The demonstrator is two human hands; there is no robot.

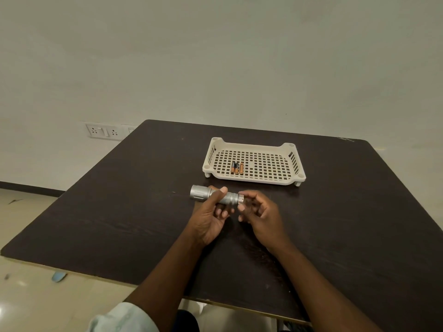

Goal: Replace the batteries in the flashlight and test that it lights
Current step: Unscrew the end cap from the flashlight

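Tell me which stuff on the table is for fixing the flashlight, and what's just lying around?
For the job: flashlight in the left hand; right hand at its tail end; batteries in the tray.

Just around: wall sockets; blue scrap on floor.

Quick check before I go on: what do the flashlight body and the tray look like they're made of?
The flashlight looks like metal, probably aluminium: matte silver-grey, with a knurled barrel and a fluted head. The left hand grips its barrel. The tray looks like moulded plastic: cream, slightly glossy, with a square-hole grid floor and slotted walls.
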